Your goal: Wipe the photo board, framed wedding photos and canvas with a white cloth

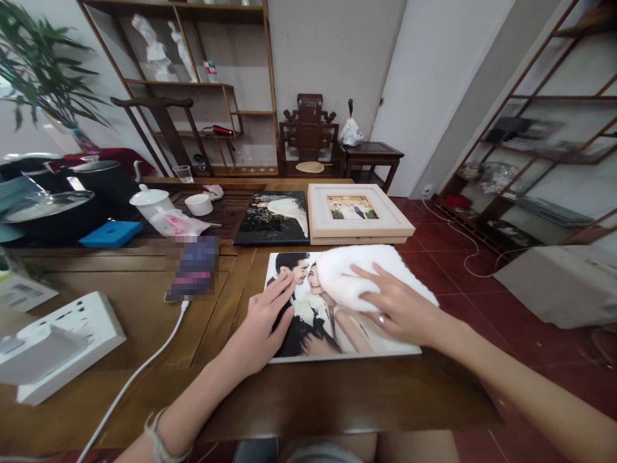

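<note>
A mounted wedding photo panel lies flat near the table's front right edge, showing a couple close together. My left hand rests on its left side, fingers stretched out and holding nothing. My right hand, with a ring on one finger, presses a fluffy white cloth against the panel's upper right. Some of its fingers are spread over the cloth, while others curl at its edge. The cloth covers part of the picture and hangs past the panel's right edge.
Behind the panel lie a dark photo panel and a framed photo. Left are a charging phone, white cable, power strip, blue box, white teapot, cup and dark pot.
</note>
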`<state>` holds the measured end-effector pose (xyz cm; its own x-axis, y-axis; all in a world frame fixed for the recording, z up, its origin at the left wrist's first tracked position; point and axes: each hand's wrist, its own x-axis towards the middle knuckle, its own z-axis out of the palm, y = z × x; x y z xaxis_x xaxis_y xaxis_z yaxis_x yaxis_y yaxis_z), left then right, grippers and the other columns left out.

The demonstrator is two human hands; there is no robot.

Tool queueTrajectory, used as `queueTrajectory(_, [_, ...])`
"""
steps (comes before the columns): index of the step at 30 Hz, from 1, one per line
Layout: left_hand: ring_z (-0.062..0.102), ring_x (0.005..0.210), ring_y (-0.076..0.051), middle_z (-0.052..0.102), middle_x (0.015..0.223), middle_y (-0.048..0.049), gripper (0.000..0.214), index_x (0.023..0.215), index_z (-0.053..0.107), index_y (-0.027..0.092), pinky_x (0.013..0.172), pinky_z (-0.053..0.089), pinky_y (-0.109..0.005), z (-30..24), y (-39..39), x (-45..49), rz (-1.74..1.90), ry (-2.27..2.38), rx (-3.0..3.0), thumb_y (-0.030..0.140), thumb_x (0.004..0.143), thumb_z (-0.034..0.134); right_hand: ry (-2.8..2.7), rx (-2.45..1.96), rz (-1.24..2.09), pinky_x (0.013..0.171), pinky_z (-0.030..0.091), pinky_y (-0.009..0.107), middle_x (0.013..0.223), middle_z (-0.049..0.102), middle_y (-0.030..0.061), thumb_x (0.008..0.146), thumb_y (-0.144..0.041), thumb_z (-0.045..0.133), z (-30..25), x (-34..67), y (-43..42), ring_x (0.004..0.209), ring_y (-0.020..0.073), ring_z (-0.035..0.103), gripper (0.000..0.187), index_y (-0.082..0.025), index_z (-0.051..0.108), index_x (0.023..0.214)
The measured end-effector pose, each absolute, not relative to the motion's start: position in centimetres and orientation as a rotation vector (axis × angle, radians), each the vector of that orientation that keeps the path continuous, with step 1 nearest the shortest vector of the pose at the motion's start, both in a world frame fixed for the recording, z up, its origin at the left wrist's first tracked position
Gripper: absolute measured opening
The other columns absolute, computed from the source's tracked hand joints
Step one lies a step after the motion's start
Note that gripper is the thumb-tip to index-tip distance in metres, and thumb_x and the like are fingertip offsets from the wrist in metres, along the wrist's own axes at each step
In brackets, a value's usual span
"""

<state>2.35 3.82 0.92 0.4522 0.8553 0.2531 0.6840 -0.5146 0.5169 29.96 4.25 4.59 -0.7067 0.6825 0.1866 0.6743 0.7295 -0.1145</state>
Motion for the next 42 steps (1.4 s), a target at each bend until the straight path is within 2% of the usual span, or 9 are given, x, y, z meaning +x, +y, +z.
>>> queueTrajectory(4, [0.024, 0.140, -0.024, 0.034, 0.149, -0.0107, 0.048, 0.142, 0.033, 0.023, 0.108, 0.028, -0.048, 0.9, 3.9, 2.3, 0.674, 1.314, 2.384, 0.027, 0.094, 0.036, -2.700, -1.106, -0.043, 0.105, 0.028, 0.058, 0.130, 0.054, 0.0188, 0.081, -0.009, 0.047, 4.2, 29.7, 7.6, 0.134, 0.0304, 0.031, 0.033, -0.013, 0.063, 0.109])
queueTrajectory(7, [0.024, 0.140, -0.024, 0.033, 0.149, -0.0112, 0.047, 0.142, 0.034, 0.021, 0.108, 0.028, -0.048, 0.9, 3.8, 2.3, 0.663, 1.329, 2.374, 0.027, 0.095, 0.034, -2.692, -1.110, -0.045, 0.105, 0.026, 0.060, 0.133, 0.052, 0.0181, 0.080, -0.009, 0.049, 4.0, 29.3, 6.9, 0.134, 0.0326, 0.029, 0.031, -0.013, 0.065, 0.106])
queueTrajectory(14, [0.021, 0.141, -0.023, 0.029, 0.151, -0.0103, 0.048, 0.143, 0.030, 0.022, 0.109, 0.026, -0.048, 0.9, 3.7, 2.4, 0.673, 1.333, 2.350, 0.027, 0.096, 0.031, -2.765, -0.930, 0.114, 0.108, 0.012, 0.064, 0.145, 0.037, 0.0114, 0.072, -0.013, 0.057, 4.1, 28.4, -1.7, 0.137, 0.0350, 0.016, 0.015, -0.019, 0.070, 0.076])
queueTrajectory(17, [0.021, 0.141, -0.022, 0.030, 0.151, -0.0101, 0.047, 0.143, 0.031, 0.022, 0.110, 0.025, -0.047, 0.8, 3.8, 2.4, 0.678, 1.325, 2.343, 0.026, 0.096, 0.030, -2.799, -0.773, 0.105, 0.111, 0.009, 0.059, 0.145, 0.038, 0.0091, 0.070, -0.016, 0.061, 4.5, 28.2, -4.1, 0.136, 0.0353, 0.020, 0.012, -0.021, 0.065, 0.060])
queueTrajectory(20, [0.021, 0.141, -0.022, 0.030, 0.150, -0.0104, 0.047, 0.142, 0.032, 0.019, 0.110, 0.025, -0.047, 0.9, 3.8, 2.4, 0.664, 1.328, 2.331, 0.025, 0.096, 0.028, -2.860, -0.762, 0.172, 0.111, 0.014, 0.057, 0.143, 0.041, 0.0084, 0.070, -0.019, 0.062, 4.9, 28.2, -3.7, 0.135, 0.0336, 0.026, 0.007, -0.022, 0.068, 0.071])
queueTrajectory(24, [0.022, 0.140, -0.022, 0.031, 0.150, -0.0107, 0.047, 0.141, 0.034, 0.017, 0.110, 0.025, -0.046, 1.0, 3.8, 2.4, 0.646, 1.346, 2.315, 0.024, 0.095, 0.027, -2.810, -0.877, 0.167, 0.108, 0.020, 0.060, 0.142, 0.042, 0.0107, 0.075, -0.016, 0.056, 4.8, 28.6, 0.4, 0.135, 0.0321, 0.027, 0.023, -0.019, 0.069, 0.093])
queueTrajectory(29, [0.023, 0.140, -0.022, 0.032, 0.149, -0.0117, 0.047, 0.140, 0.036, 0.014, 0.110, 0.026, -0.046, 1.0, 3.8, 2.4, 0.644, 1.342, 2.333, 0.024, 0.095, 0.027, -2.678, -1.016, -0.031, 0.104, 0.029, 0.058, 0.131, 0.052, 0.0215, 0.081, -0.014, 0.052, 4.1, 28.7, 6.5, 0.130, 0.0326, 0.037, 0.028, -0.012, 0.065, 0.105])
queueTrajectory(33, [0.023, 0.140, -0.023, 0.032, 0.149, -0.0116, 0.047, 0.140, 0.035, 0.015, 0.110, 0.026, -0.046, 1.0, 3.8, 2.4, 0.652, 1.351, 2.329, 0.023, 0.094, 0.028, -2.661, -1.059, -0.084, 0.104, 0.029, 0.058, 0.130, 0.053, 0.0197, 0.082, -0.014, 0.050, 3.9, 28.2, 7.7, 0.131, 0.0320, 0.035, 0.031, -0.014, 0.063, 0.110])
queueTrajectory(42, [0.023, 0.140, -0.023, 0.032, 0.149, -0.0119, 0.047, 0.141, 0.035, 0.015, 0.109, 0.029, -0.046, 0.8, 3.9, 2.4, 0.658, 1.352, 2.338, 0.023, 0.095, 0.028, -2.750, -0.863, 0.113, 0.106, 0.013, 0.066, 0.145, 0.037, 0.0147, 0.073, -0.017, 0.059, 3.5, 27.1, -2.6, 0.137, 0.0382, 0.014, 0.010, -0.018, 0.069, 0.073])
